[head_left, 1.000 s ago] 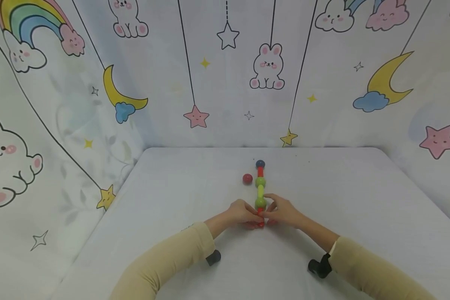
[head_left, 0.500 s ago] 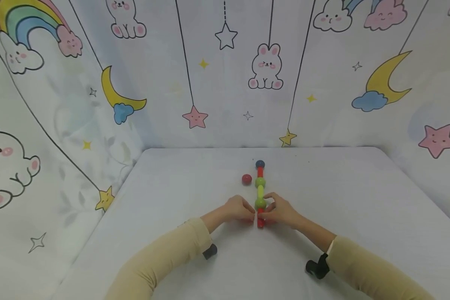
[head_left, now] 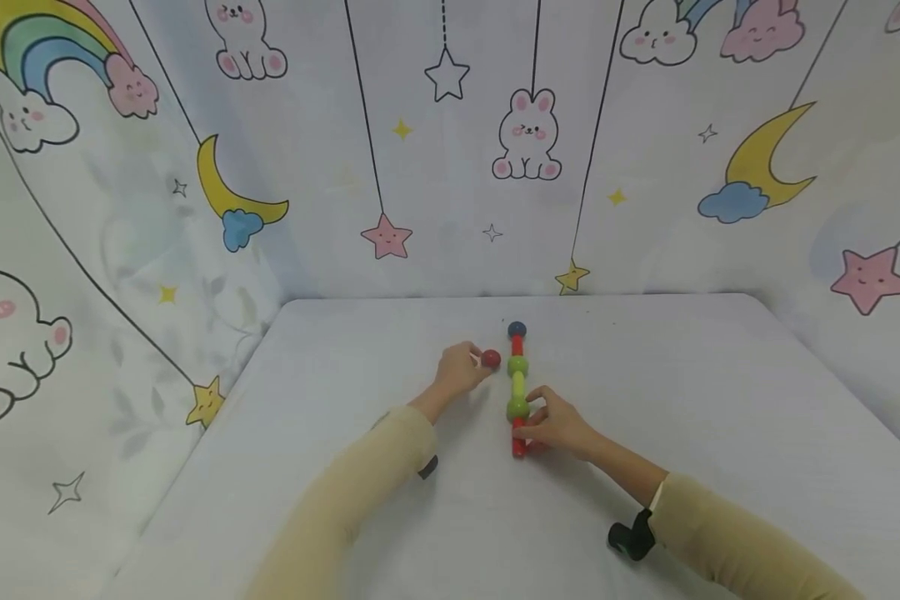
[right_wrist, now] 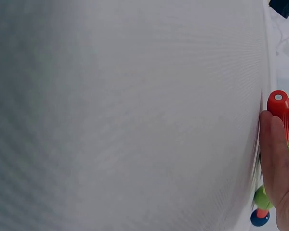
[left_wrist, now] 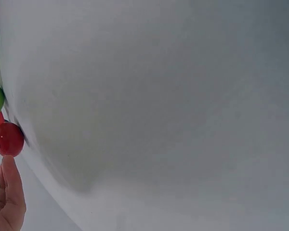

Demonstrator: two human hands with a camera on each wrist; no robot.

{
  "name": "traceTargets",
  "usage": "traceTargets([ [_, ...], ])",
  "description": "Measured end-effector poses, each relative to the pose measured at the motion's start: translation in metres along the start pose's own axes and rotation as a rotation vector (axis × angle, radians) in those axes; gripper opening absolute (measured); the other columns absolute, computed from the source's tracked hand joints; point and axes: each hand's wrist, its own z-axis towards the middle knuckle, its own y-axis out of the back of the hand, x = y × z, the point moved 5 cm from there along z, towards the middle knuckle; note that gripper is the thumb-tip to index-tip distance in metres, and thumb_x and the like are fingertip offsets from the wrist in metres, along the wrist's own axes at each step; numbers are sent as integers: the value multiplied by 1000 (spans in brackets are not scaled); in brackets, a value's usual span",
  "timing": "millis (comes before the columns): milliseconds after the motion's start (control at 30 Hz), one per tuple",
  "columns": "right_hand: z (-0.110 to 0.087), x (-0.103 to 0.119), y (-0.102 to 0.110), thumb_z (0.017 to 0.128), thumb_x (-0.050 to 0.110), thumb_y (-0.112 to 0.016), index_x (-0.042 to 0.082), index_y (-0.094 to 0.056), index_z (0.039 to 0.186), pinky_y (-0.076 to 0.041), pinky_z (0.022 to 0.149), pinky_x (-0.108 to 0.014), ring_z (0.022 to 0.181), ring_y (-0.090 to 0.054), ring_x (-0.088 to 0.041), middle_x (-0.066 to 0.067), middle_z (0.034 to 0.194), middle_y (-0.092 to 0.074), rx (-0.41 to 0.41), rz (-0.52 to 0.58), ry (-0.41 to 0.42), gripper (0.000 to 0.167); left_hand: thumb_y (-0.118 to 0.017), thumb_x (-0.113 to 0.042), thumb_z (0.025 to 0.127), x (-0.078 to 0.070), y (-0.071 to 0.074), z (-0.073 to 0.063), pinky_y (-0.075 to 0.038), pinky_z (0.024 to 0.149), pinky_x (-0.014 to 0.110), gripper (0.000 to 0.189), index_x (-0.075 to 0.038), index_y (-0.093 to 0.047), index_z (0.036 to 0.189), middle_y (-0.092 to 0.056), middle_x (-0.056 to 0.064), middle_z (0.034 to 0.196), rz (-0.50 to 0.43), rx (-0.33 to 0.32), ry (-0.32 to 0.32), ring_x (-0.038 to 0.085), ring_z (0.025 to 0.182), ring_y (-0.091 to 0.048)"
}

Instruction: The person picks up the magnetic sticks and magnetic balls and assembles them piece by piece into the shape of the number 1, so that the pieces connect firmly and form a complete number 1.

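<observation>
A straight row of joined toy pieces lies on the white table in the head view. It has a blue ball (head_left: 517, 330) at the far end, a short red piece, two green balls (head_left: 518, 408) with a yellow-green connector (head_left: 519, 386) between them, and a red rod (head_left: 518, 448) nearest the person. My right hand (head_left: 562, 427) pinches this red rod; its end with a small hole faces the right wrist view. Left of the row lies a loose red ball (head_left: 491, 358). My left hand (head_left: 459, 370) reaches it, extended fingertips right at its edge, also in the left wrist view.
The white tabletop (head_left: 645, 358) runs back to a printed cloth backdrop (head_left: 450, 167) with stars, moons and rabbits. A dark wrist camera (head_left: 632, 537) hangs below the right sleeve, and another dark one (head_left: 428, 467) shows beneath the left sleeve.
My left hand has left the near end of the row and moved forward to the loose red ball. My right hand stays on the red rod, and the row has kept its place.
</observation>
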Motion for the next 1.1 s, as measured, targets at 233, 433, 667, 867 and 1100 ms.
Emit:
traceTargets([
  [233, -1, 0, -1, 76, 16, -74, 4, -39, 118, -51, 62, -28, 63, -59, -15, -7, 84, -59, -2, 13, -6, 56, -66, -20, 84, -2, -1, 16, -44, 87, 33, 39, -3, -57, 118, -57, 13, 112, 85, 3, -1, 24, 105, -53],
  [433, 0, -2, -1, 75, 15, -75, 4, -40, 117, -51, 61, -28, 64, -59, -15, -7, 83, -59, -3, 27, -1, 56, -68, -21, 81, 8, -20, 45, -35, 99, 33, 41, -8, -59, 119, -56, 10, 121, 184, 10, -52, 24, 116, -48],
  [667, 0, -3, -2, 76, 14, -74, 3, -39, 118, -52, 60, -29, 64, -60, -16, -7, 84, -60, 3, 48, 17, 56, -74, -31, 74, 30, -46, 88, -38, 94, 24, 42, -15, -64, 112, -61, 1, 112, 163, 63, -50, 16, 109, -51],
  [867, 1, -2, -3, 76, 14, -74, 2, -39, 117, -52, 59, -29, 64, -61, -16, -7, 84, -60, 4, 50, 14, 55, -67, -15, 82, -13, -16, 43, -45, 85, 26, 29, -6, -63, 109, -64, 5, 103, 193, 95, 53, 17, 96, -57],
  [1100, 0, 0, -2, 76, 14, -73, 2, -39, 118, -51, 59, -29, 64, -60, -15, -7, 84, -59, 9, 40, 13, 55, -69, -14, 79, -20, -13, 34, -47, 75, 24, 18, -7, -66, 96, -65, 4, 92, 234, 79, 67, 17, 85, -59],
])
